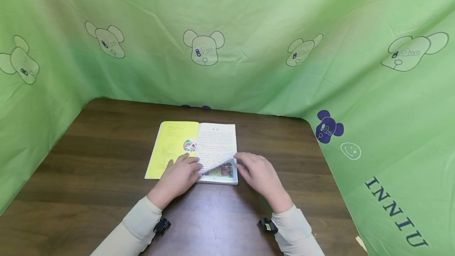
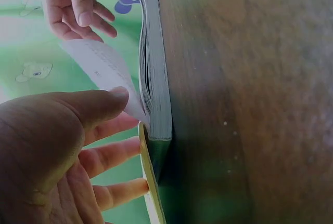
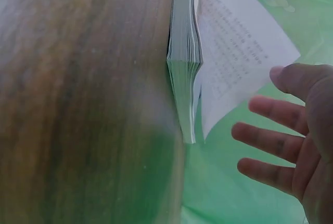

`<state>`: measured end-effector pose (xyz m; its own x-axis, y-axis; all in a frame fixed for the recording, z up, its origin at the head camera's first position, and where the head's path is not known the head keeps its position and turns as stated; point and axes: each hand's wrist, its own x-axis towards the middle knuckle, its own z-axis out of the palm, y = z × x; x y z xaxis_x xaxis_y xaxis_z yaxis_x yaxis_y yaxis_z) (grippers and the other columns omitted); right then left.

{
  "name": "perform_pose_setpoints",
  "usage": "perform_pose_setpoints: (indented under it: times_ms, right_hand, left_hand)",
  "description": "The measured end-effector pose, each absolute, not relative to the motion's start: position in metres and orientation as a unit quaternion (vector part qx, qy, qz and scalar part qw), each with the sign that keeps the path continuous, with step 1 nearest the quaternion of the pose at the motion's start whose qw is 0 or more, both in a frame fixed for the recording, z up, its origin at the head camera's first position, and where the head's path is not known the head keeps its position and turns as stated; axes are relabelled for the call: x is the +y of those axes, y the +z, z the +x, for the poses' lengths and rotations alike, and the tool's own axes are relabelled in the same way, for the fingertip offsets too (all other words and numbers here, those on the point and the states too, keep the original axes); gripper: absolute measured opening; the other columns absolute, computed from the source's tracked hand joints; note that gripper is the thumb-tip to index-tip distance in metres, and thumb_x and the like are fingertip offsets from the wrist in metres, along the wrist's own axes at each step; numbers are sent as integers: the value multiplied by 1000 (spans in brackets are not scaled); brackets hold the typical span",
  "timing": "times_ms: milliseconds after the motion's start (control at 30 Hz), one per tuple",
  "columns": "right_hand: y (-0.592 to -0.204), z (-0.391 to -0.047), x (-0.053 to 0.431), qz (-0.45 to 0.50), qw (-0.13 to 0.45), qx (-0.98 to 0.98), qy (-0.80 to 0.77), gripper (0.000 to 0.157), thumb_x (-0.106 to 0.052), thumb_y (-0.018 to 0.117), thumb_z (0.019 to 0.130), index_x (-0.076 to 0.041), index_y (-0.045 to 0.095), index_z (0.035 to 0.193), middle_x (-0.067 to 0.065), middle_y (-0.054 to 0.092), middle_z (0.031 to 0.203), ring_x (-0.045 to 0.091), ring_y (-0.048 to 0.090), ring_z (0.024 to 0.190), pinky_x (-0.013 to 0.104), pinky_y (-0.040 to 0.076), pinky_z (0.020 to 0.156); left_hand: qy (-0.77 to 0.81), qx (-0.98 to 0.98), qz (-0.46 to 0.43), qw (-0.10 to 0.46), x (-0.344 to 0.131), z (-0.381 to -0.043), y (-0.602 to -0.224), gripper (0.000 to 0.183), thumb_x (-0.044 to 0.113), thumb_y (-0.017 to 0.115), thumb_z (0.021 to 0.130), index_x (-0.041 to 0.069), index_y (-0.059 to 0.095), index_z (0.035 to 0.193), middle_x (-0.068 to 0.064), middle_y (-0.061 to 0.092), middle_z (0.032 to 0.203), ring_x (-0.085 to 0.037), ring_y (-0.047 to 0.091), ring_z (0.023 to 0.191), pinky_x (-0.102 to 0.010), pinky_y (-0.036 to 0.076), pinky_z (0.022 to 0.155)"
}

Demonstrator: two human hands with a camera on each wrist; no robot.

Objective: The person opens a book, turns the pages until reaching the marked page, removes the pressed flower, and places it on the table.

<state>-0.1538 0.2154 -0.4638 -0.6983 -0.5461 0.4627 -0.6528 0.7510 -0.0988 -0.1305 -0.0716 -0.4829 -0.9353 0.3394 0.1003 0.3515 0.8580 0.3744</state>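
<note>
A thick paperback book (image 1: 217, 137) lies spread on the table, with a yellow inside cover (image 1: 174, 135) at left and a printed page (image 3: 239, 52) at right. My right hand (image 1: 259, 171) pinches that page by its lower outer corner. The page is lifted and curves up, baring a colour picture (image 1: 223, 170) beneath. In the right wrist view the other fingers (image 3: 270, 141) stand apart from the paper. My left hand (image 1: 179, 177) rests on the yellow cover near the spine, its fingers extended. Its thumb (image 2: 112, 102) lies by the page's inner lower edge.
The brown wooden table (image 1: 89, 161) extends around the book. A green cloth (image 1: 249, 78) with printed bear heads hangs behind and at both sides. Dark wrist cameras (image 1: 161, 226) sit at both cuffs. A small pale object (image 1: 361, 243) shows at the right table edge.
</note>
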Motion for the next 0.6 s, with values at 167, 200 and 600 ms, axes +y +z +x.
perform_pose_setpoints:
  times_ms: [167, 200, 600]
  right_hand:
    - [-466, -155, 217, 312, 201, -918, 137, 34, -20, 77, 92, -14, 69, 124, 3, 75, 118, 23, 72, 107, 45, 57, 92]
    - [-466, -155, 217, 313, 196, -919, 137, 34, -21, 77, 92, -13, 69, 124, 3, 75, 119, 23, 72, 107, 45, 57, 92]
    - [-470, -157, 215, 339, 122, -923, 134, 32, -24, 77, 92, -12, 72, 122, 5, 72, 127, 24, 66, 121, 45, 51, 104]
  left_hand:
    - [-202, -963, -174, 29, -73, -131, -482, 34, 31, 72, 96, 20, 72, 129, -6, 57, 149, -33, 50, 140, -72, 41, 103]
    - [-203, -963, -172, 35, -74, -131, -482, 37, 31, 72, 96, 19, 70, 130, -6, 56, 151, -32, 50, 139, -71, 42, 103]
    - [-200, -957, -157, 140, -82, -133, -481, 101, 30, 81, 88, 10, 19, 164, -15, 29, 166, -37, 34, 149, -61, 36, 114]
